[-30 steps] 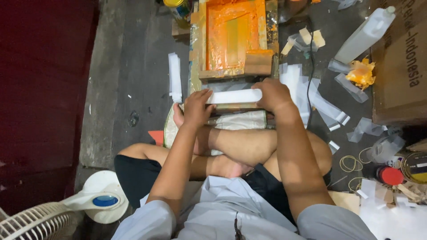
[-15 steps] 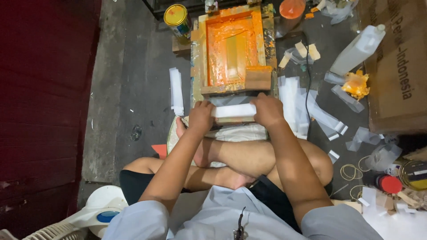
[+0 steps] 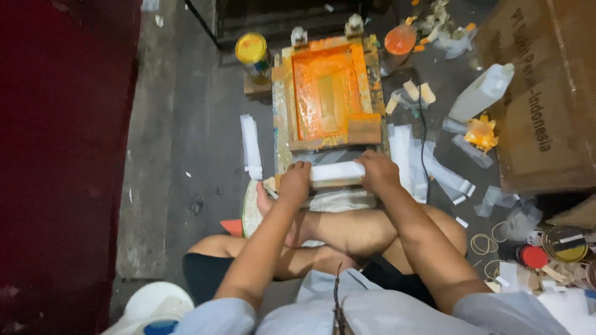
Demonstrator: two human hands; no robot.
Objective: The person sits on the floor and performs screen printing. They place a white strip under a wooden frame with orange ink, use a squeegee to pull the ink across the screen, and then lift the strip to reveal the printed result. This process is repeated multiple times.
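both hands hold a white strip bundle (image 3: 336,170) by its ends, left hand (image 3: 294,183) and right hand (image 3: 378,172) each in a closed grip. it lies just below the orange printing frame (image 3: 328,93) on the floor (image 3: 186,155).

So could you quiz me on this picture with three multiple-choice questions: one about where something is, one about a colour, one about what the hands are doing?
1. Where does the yellow-lidded can stand?
A. left of the frame's far end
B. on the cardboard box
C. in the person's lap

2. What colour is the ink inside the wooden printing frame?
A. blue
B. orange
C. green

3. How is the white bundle held?
A. by the left hand alone
B. lying untouched
C. by both hands, one at each end

Answers: 1 A, it stands on the floor by the frame's far left corner. 2 B, the screen is bright orange. 3 C, the left hand and right hand grip its ends.
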